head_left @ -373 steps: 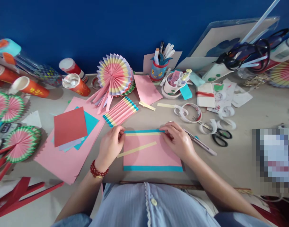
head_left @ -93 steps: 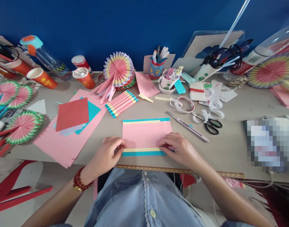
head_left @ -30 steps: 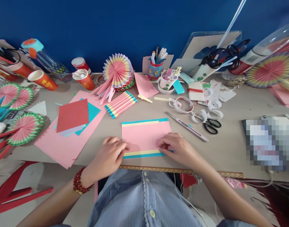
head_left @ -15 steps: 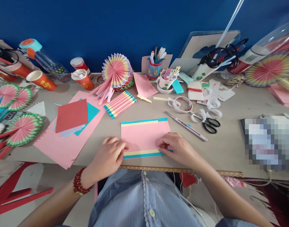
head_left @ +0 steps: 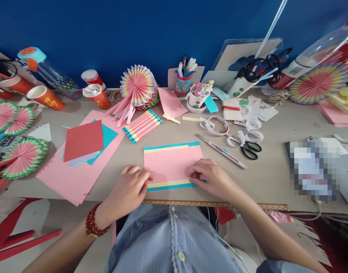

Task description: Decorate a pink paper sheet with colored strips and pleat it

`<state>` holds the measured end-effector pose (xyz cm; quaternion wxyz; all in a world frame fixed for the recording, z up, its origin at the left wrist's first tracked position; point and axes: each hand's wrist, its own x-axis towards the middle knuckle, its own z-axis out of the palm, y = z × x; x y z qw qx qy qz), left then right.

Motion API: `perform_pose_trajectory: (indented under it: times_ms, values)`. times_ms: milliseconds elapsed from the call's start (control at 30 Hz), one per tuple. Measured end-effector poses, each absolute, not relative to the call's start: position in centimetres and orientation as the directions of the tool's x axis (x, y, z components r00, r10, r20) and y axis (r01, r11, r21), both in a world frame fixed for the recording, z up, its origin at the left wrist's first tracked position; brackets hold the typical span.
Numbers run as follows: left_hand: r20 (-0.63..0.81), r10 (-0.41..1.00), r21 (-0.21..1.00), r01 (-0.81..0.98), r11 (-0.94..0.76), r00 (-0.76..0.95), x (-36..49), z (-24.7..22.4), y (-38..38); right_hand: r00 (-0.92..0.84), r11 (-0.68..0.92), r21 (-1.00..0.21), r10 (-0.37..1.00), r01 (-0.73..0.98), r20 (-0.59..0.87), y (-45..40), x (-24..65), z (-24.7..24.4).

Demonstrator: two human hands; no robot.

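Against 12.4 s ago: the loose yellow strip is no longer lying slantwise across the pink sheet [head_left: 170, 163]; a near yellow strip [head_left: 168, 185] is now running along the near blue band [head_left: 156, 189], where only blue was showing. Both hands are now working at the near edge instead of the far one. Against 0.5 s ago: the hands are holding the same pose, while the whole view is shifting slightly leftward.

Position: the sheet is lying flat on the desk [head_left: 119, 178], directly before the person, between the hands. The left hand [head_left: 131, 184] is curling, its fingertips resting on the sheet's left edge near the strip's end. The right hand [head_left: 212, 177] is bunching thumb and fingers over the strip's right end; cannot tell whether either hand is pinching paper or only pressing.

Obscured: the right hand is covering the near right corner; a bit of blue is peeking out beneath it. White paper curls [head_left: 241, 137] are partly hiding the scissors [head_left: 243, 148]. Pixelation is masking a dark-edged object [head_left: 312, 170] at right.

Materials: the sheet is appearing matt, smooth and rectangular. The far yellow strip [head_left: 165, 149] is stopping short of the right corner. A pleated bundle [head_left: 142, 126] is showing narrow parallel folds; a slim utility knife [head_left: 227, 154] is lying diagonally, blade exposed
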<state>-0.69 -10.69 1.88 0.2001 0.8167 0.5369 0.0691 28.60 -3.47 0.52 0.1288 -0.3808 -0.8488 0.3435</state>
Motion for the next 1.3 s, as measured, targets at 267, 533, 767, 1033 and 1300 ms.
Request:
perform_pose_trajectory:
  times_ms: [267,533,767,1033,1300]
  values:
    - [-0.106,0.903,0.399,0.849,-0.346,0.418,-0.62,1.94,-10.75,-0.679,0.469,-0.684,0.732,0.559,-0.054,-3.43,28.58,0.65]
    - [-0.103,0.903,0.405,0.847,-0.344,0.416,-0.64,1.96,-10.77,-0.682,0.476,-0.677,0.730,0.560,-0.051,-3.45,28.65,0.49]
    - [-0.111,0.903,0.401,0.850,-0.342,0.416,-0.62,2.06,-10.81,-0.678,0.447,-0.708,0.732,0.546,-0.061,-3.40,28.77,0.71]
    - [-0.113,0.902,0.397,0.851,-0.344,0.417,-0.63,1.94,-10.79,-0.684,0.456,-0.696,0.727,0.555,-0.069,-3.32,28.71,0.98]
    - [-0.107,0.905,0.401,0.851,-0.340,0.412,-0.57,1.95,-10.79,-0.682,0.461,-0.682,0.727,0.568,-0.077,-3.42,28.76,0.59]
